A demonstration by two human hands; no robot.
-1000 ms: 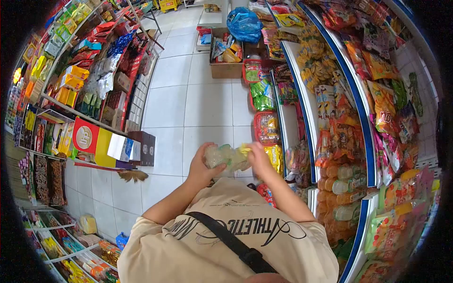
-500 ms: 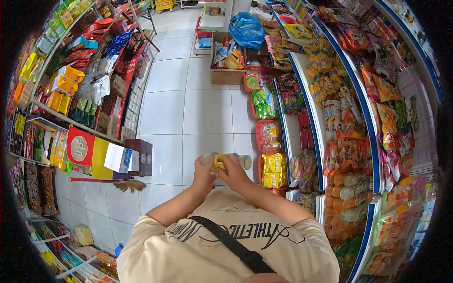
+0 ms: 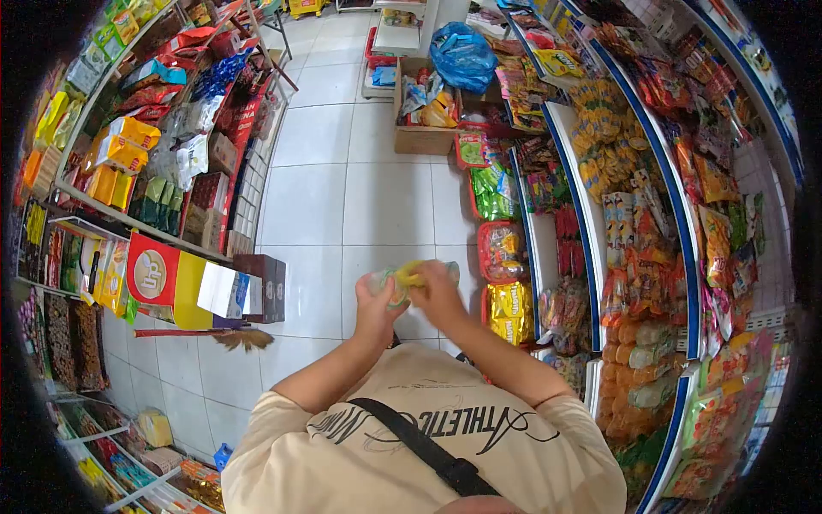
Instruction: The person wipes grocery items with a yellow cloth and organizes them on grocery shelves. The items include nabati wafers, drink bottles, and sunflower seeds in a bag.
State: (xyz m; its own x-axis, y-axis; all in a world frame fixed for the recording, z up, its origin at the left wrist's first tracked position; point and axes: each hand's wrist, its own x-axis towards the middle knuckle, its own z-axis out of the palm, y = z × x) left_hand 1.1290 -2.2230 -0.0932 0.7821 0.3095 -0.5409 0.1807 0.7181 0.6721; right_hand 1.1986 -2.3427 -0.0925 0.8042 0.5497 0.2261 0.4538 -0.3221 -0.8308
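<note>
My left hand [image 3: 377, 307] is closed around one end of a see-through, greenish, round container [image 3: 396, 294] held in front of my body. Its exact kind is too blurred to tell. Pinched in my right hand [image 3: 438, 293] is a soft yellow piece that looks like a cloth [image 3: 410, 273], lying against the container. Part of the clear container also shows beyond my right fingers. Both hands are close together above the tiled floor [image 3: 387, 206].
On the right, tiered shelves hold snack packets [image 3: 629, 227], with red baskets [image 3: 501, 248] along their foot. Ahead stand a cardboard box [image 3: 424, 140] and a blue plastic bag [image 3: 463, 56]. Packed racks, a dark carton [image 3: 272, 289] and a broom [image 3: 242, 337] are on the left.
My right hand has shifted a little right and up with the yellow cloth, apart from my left hand. My left hand keeps its hold on the container. The view has shifted slightly.
</note>
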